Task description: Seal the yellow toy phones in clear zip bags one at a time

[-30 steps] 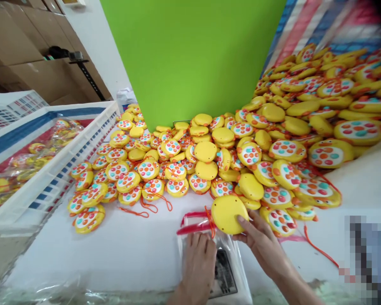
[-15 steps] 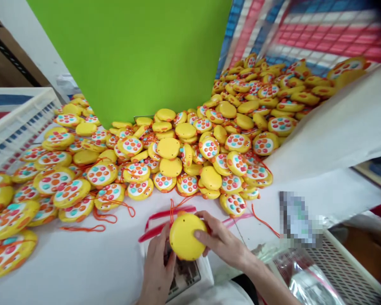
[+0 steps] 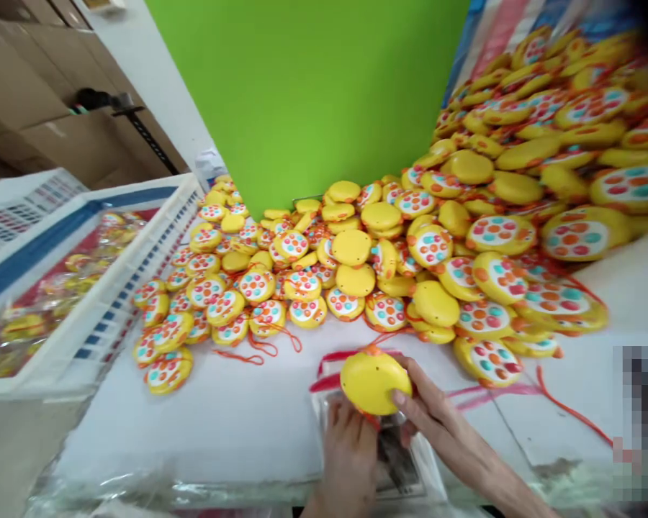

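A round yellow toy (image 3: 375,381), its plain back facing up, is in my right hand (image 3: 432,417), thumb on top and fingers beneath. Just below and left of it, my left hand (image 3: 351,450) lies over a clear plastic bag (image 3: 424,467) with a red strip along its top edge. The left fingers are curled down near the bag, and what they grip, if anything, is hidden. Behind both hands spreads a pile of similar yellow toys (image 3: 351,279), many showing white faces with coloured dots. An orange cord loops by the held toy.
A tall green panel (image 3: 324,101) stands in the pile. At left, a white crate (image 3: 48,374) holds bagged toys, with cardboard boxes (image 3: 27,86) behind. The heap rises at right beside white cloth (image 3: 631,288). A loose orange cord (image 3: 572,414) lies at right.
The view has swung left, showing more of the crate and boxes. My left hand has come off the toy's left edge and moved down over the bag; my right hand still holds the toy.
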`<state>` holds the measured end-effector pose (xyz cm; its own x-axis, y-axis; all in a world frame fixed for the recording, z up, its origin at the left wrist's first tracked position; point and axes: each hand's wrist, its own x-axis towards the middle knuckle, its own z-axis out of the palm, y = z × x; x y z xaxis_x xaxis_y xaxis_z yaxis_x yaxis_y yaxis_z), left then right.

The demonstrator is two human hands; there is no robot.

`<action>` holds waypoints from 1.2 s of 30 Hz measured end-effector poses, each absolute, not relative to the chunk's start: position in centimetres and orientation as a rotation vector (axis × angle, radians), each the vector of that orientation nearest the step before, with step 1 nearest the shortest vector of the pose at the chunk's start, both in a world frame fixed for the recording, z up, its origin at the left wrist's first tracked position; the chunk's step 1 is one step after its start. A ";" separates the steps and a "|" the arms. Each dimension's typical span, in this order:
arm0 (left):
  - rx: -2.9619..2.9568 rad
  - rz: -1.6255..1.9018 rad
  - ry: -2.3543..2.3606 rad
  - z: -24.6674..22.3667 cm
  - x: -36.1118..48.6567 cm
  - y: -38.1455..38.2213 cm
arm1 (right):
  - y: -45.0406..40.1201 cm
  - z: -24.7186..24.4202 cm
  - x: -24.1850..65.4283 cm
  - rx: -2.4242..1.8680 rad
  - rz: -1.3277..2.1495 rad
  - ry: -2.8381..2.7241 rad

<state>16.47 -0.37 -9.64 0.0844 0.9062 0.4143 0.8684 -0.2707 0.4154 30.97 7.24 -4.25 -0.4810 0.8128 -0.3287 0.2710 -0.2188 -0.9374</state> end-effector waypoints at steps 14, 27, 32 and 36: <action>1.214 1.165 2.009 -4.2 9.5 -2.2 | 7.1 -4.2 32.1 -1.234 1.130 -2.214; 0.717 0.977 1.579 -3.7 10.3 -1.8 | 7.8 -4.0 32.4 -1.252 1.042 -2.212; 0.766 1.098 1.513 -4.0 11.5 -0.3 | 7.9 -4.1 32.9 -1.271 1.003 -2.258; 0.757 1.210 1.545 -4.9 12.5 1.2 | 8.3 -3.6 33.4 -1.321 1.099 -2.281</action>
<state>12.54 1.15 -4.86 -0.3125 0.8943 -0.3204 -0.0967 0.3056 0.9472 33.35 8.29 -3.65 -0.5402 0.8324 -0.1239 0.6157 0.2905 -0.7325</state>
